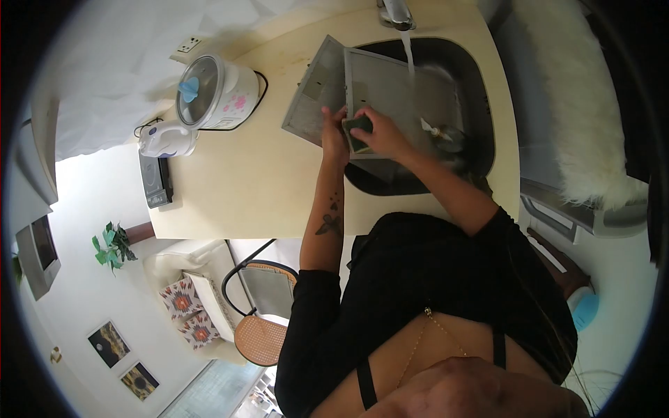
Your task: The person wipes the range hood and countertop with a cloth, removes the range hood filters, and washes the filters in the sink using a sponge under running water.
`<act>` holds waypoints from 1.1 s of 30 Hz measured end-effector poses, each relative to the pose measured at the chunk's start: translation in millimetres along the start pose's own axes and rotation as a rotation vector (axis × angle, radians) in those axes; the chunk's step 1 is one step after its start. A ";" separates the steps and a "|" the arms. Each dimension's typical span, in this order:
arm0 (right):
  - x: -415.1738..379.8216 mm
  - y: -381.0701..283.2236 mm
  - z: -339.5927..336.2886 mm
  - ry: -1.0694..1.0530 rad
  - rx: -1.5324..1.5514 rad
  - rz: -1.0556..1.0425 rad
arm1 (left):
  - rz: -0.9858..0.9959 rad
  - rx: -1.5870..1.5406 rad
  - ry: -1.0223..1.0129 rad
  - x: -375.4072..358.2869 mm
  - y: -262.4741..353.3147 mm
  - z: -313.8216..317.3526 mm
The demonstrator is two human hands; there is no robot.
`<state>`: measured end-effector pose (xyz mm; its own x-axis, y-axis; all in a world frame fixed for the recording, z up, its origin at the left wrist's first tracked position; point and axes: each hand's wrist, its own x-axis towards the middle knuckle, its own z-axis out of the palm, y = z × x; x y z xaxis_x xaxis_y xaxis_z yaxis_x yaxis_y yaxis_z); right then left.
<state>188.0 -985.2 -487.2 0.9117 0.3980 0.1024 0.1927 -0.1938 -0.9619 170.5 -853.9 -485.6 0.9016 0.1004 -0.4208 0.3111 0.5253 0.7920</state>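
Note:
A grey, metal-framed flat panel (383,83) lies tilted over the sink, its left edge near my left hand (334,136). The left hand is closed around that edge, between this panel and a second similar panel (313,94) resting on the counter. My right hand (385,134) grips a dark green sponge (358,132) and presses it on the left frame of the first panel, near its lower corner. The palm side of both hands is hidden. Water runs from the faucet (397,14) onto the panel's upper right part.
The dark sink (477,90) holds a shiny, partly hidden item (446,137) on the right. On the pale counter (237,174) stand a white slow cooker (233,97), a white kettle-like appliance (167,139) and a black hot plate (155,180). A chair (259,340) stands behind at lower left.

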 end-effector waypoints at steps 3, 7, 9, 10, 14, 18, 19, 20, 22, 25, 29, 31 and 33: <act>-1.2 5.8 8.7 0.102 -0.020 -0.154 | -0.021 0.001 0.018 -1.5 -0.9 2.6; 47.1 7.0 0.4 0.221 -0.178 -0.091 | 0.088 0.234 0.018 6.8 -10.7 -0.3; 85.6 10.4 -7.0 0.302 -0.247 0.000 | 0.092 0.311 0.060 -2.5 -3.3 11.0; 101.3 12.2 -9.9 0.368 -0.265 0.028 | 0.120 0.430 0.102 -5.1 -1.2 19.0; 102.4 5.9 -7.4 0.389 -0.323 0.023 | 0.172 0.513 0.191 -12.0 4.6 40.3; 48.3 10.4 2.4 0.220 -0.423 0.145 | 0.110 0.427 0.199 -6.9 6.3 37.3; 38.8 18.0 -1.3 0.238 -0.447 0.080 | 0.103 0.416 0.205 -5.6 1.3 34.7; 42.0 32.1 -12.3 0.234 -0.460 0.137 | 0.128 0.344 0.151 -2.5 -3.6 30.2; 49.6 61.2 -45.5 0.192 -0.556 0.266 | 0.160 0.275 0.094 -5.2 -3.8 29.0; 38.1 90.5 -97.1 0.262 -0.708 0.360 | 0.218 0.374 0.119 -7.0 1.8 36.9; 5.6 147.5 -134.8 0.285 -0.924 0.129 | 0.230 0.365 0.092 0.5 -6.0 32.7; -14.6 165.1 -135.9 0.119 -0.834 0.305 | 0.227 0.414 0.077 2.1 -2.2 31.8; -24.4 157.6 -132.5 0.041 -0.860 0.395 | 0.268 0.477 0.046 4.4 0.7 30.0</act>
<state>244.2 -1144.3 -607.8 0.9770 0.1335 -0.1662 0.0537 -0.9086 -0.4142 183.7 -878.4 -473.6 0.9573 0.2200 -0.1873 0.1838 0.0362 0.9823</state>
